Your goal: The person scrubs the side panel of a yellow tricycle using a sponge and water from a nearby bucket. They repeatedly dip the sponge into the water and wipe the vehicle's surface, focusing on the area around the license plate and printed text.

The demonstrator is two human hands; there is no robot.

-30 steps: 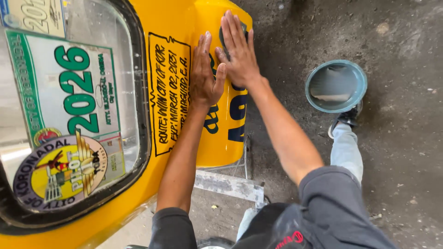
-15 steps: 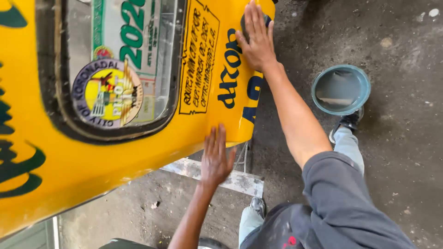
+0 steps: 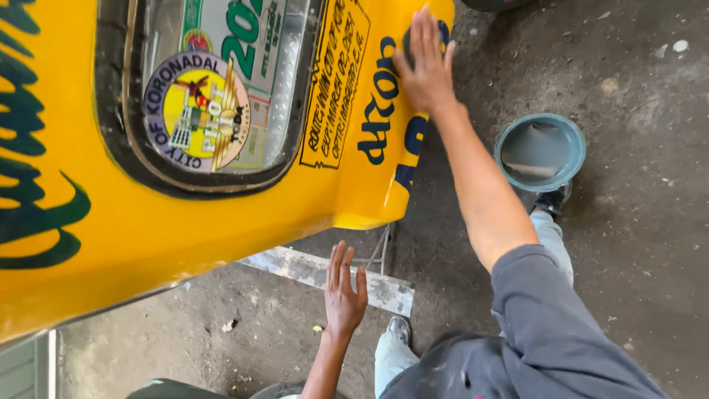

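While right hand presses flat, grip spread, on yellow panel, round sticker sits in window.

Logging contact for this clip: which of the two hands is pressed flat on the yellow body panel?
The right hand, flat on the yellow panel over its dark lettering. The left hand hangs open below the panel's edge, touching nothing.

The stained grey concrete floor carries a round teal bucket at right and a flat pale metal bar at lower centre.
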